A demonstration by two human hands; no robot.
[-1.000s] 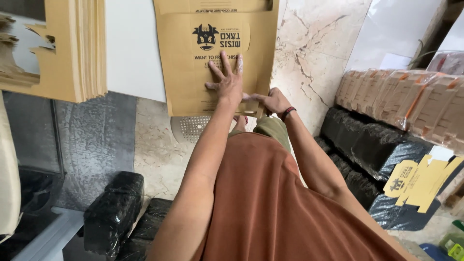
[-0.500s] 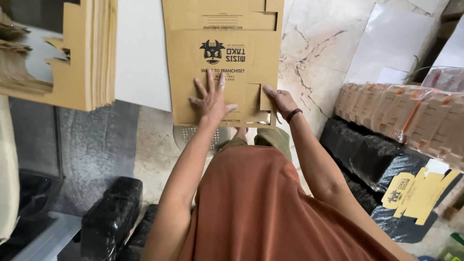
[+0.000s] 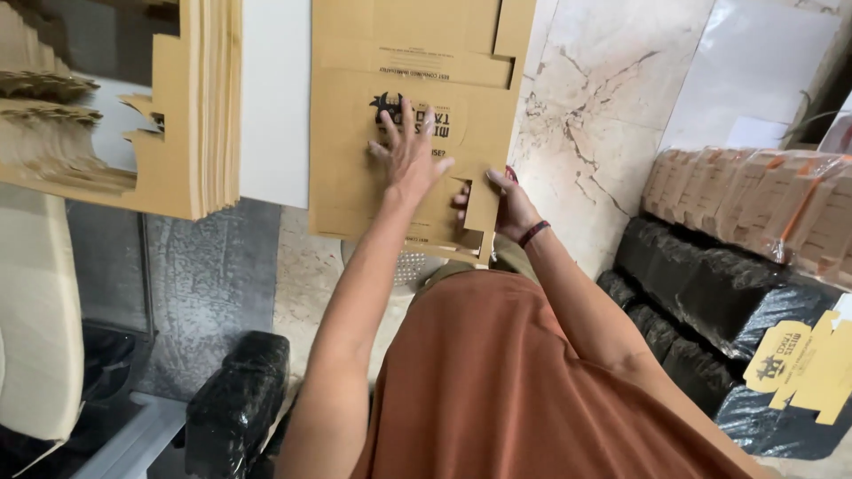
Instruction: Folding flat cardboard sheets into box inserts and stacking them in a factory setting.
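A flat brown cardboard box blank with a dark printed emblem lies on the pale marble floor in front of me. My left hand presses flat on its middle with the fingers spread. My right hand, a dark band on its wrist, grips a narrow side flap at the blank's right edge and holds it bent upward. My orange garment fills the lower middle of the view.
A thick stack of cardboard blanks stands at the left. Black wrapped bundles and plastic-wrapped brown packs line the right side, with a printed yellow cut-out on them. Another black bundle lies at lower left.
My left hand stayed pressed on the blank's centre. My right hand moved from the blank's right edge onto the side flap and lifted it.
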